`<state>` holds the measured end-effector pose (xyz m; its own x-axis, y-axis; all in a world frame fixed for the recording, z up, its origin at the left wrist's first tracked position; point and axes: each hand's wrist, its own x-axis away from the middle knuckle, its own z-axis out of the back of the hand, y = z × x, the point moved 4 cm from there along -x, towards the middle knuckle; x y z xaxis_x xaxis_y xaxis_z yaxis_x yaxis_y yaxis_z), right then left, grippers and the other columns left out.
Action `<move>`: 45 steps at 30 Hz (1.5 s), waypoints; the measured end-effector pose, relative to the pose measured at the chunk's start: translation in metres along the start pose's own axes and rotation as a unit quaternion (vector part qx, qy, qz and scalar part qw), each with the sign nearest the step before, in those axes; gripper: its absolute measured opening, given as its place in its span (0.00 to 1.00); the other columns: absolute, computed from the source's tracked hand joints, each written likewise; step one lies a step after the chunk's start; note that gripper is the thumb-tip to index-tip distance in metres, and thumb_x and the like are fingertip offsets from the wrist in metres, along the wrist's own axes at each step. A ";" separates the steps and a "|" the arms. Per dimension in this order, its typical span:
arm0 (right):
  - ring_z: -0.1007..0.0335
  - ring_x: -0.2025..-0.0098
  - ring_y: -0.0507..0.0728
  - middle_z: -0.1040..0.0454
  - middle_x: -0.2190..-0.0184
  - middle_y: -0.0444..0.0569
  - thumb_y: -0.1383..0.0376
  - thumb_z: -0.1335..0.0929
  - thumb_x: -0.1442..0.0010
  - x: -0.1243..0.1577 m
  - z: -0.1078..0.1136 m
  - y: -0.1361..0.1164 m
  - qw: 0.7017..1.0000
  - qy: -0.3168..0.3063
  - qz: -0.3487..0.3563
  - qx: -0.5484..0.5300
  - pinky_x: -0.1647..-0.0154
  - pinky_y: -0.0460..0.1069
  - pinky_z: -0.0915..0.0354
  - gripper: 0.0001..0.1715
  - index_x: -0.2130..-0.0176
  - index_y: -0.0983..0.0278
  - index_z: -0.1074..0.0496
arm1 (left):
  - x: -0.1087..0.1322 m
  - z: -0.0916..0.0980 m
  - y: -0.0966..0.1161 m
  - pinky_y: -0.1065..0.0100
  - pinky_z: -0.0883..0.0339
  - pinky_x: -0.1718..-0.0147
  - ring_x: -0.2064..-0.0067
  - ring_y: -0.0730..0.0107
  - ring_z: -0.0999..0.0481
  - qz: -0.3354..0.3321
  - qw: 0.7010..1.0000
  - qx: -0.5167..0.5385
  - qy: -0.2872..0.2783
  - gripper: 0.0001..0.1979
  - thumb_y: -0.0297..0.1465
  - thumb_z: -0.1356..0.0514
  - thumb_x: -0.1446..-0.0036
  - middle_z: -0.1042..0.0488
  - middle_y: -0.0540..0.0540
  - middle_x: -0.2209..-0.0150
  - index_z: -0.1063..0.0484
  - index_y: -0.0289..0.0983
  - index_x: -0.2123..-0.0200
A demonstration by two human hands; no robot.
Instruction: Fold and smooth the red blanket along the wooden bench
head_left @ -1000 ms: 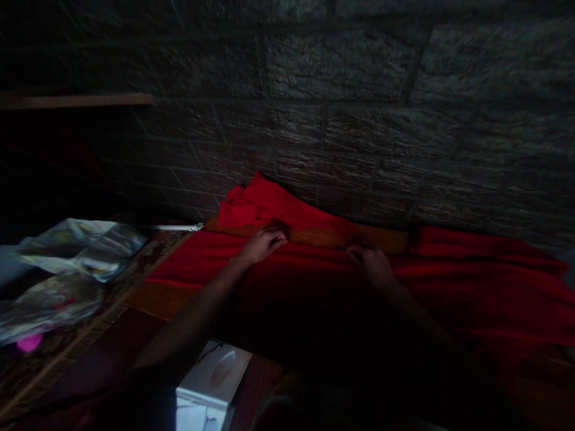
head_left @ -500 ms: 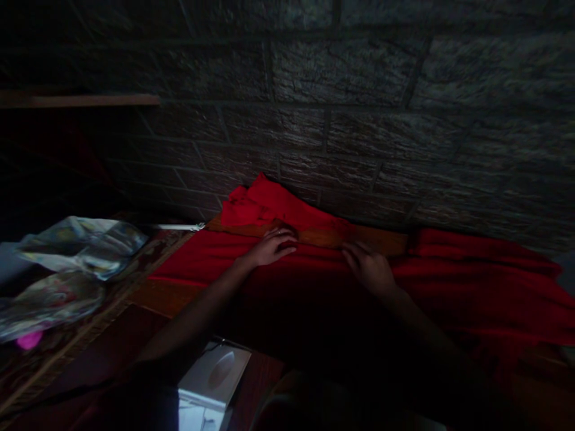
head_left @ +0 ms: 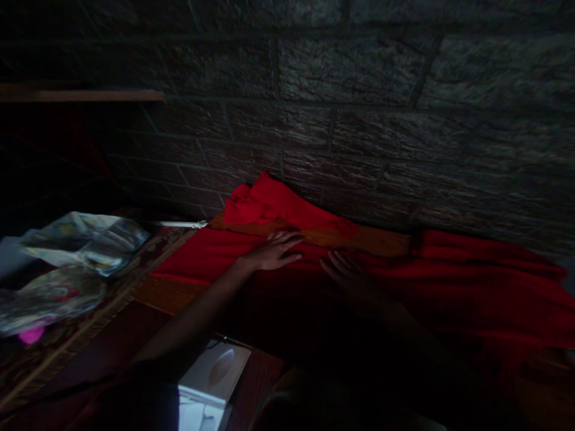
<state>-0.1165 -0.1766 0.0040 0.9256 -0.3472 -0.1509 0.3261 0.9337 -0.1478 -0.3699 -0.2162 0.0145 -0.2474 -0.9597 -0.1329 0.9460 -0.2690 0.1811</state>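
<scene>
A long red cloth (head_left: 197,256) lies spread over a wooden surface (head_left: 381,240), whose bare strip shows along the back. My left hand (head_left: 276,250) rests on the cloth near its back edge, fingers stretched out and a ring on one of them. To its right, my right hand (head_left: 344,269) is laid on the same cloth with its fingers apart. Neither hand grips anything. Behind them a crumpled red cloth piece (head_left: 278,200) is heaped against the wall. Deep shadow hides the front of the spread cloth.
A dark brick wall (head_left: 296,126) rises behind. On the left, clear plastic bags (head_left: 85,245) and a pink object (head_left: 31,334) lie on a patterned rug (head_left: 166,242). A white box (head_left: 215,371) is below my left arm. A wooden shelf edge (head_left: 90,96) juts out upper left.
My right hand has moved left and toward me over the cloth, its fingers going from bent to stretched. My left hand has shifted slightly right, its fingers straighter.
</scene>
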 end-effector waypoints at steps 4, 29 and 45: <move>0.68 0.27 0.66 0.60 0.29 0.60 0.42 0.42 0.34 0.001 0.004 -0.002 1.000 0.018 -0.006 0.005 0.30 0.65 0.53 0.47 0.29 0.66 0.54 | -0.001 0.004 0.015 0.49 0.57 0.33 0.29 0.55 0.54 -0.040 0.999 -0.004 0.016 0.30 0.49 0.54 0.32 0.52 0.44 0.29 0.49 0.45 0.31; 0.32 0.45 0.62 0.27 0.46 0.56 0.57 0.37 0.32 0.002 0.029 -0.015 0.999 -0.018 -0.029 0.004 0.43 0.55 0.35 0.24 0.42 0.66 0.30 | 0.005 0.007 0.080 0.54 0.61 0.31 0.29 0.57 0.51 -0.177 0.978 0.069 -0.083 0.40 0.46 0.44 0.37 0.51 0.44 0.29 0.59 0.44 0.28; 0.35 0.41 0.60 0.30 0.42 0.56 0.57 0.37 0.32 -0.004 0.023 -0.010 0.997 0.045 -0.056 -0.008 0.39 0.55 0.37 0.23 0.43 0.65 0.30 | 0.002 0.005 0.066 0.53 0.63 0.31 0.28 0.60 0.56 -0.132 0.990 0.040 -0.037 0.30 0.44 0.51 0.31 0.55 0.47 0.28 0.53 0.48 0.30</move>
<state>-0.1194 -0.1821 0.0287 0.8625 -0.4562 -0.2189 0.4228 0.8874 -0.1835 -0.3088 -0.2364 0.0307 -0.5009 -0.8578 -0.1154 0.8277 -0.5137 0.2256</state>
